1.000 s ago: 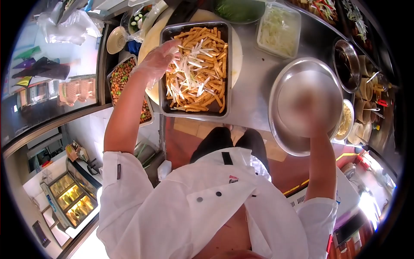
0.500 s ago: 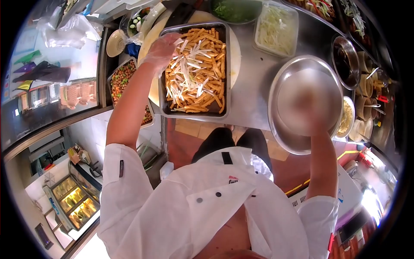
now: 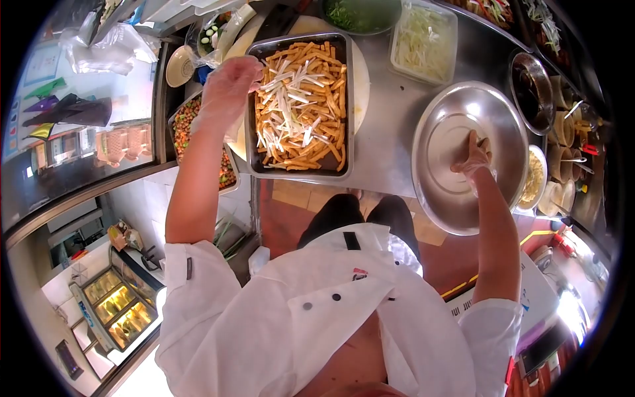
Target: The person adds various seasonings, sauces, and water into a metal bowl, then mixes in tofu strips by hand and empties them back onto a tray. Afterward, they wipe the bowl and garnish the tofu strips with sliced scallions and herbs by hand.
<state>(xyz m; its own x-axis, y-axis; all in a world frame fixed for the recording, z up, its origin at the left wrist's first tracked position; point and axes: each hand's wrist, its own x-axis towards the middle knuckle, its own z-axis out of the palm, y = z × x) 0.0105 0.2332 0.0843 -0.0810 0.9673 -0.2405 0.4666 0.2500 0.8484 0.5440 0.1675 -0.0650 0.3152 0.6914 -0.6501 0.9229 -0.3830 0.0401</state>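
My left hand [image 3: 228, 92], in a thin transparent plastic glove, is at the upper left rim of a metal tray [image 3: 350, 112]. Its fingers are curled together, and what they hold, if anything, is hidden. In the tray lie golden-brown strips [image 3: 333, 126], with white shredded strips [image 3: 291, 109] heaped over the middle. To the right, my right hand [image 3: 477, 159], also gloved, reaches down inside a large oval metal basin [image 3: 433, 119]. Its fingers are apart with nothing visible in them, close to the basin's bottom.
A round board [image 3: 361, 86] lies under the tray. Behind stand a tub of pale shreds [image 3: 423, 43] and a bowl of chopped greens [image 3: 360, 14]. A tray of diced mix [image 3: 227, 173] is at left; a dark liquid bowl [image 3: 531, 92] and a white bowl [image 3: 531, 178] at right.
My left hand has drawn back left from over the food to the tray's rim, its fingers curling. My right hand, blurred before, is now steady in the basin with fingers apart.
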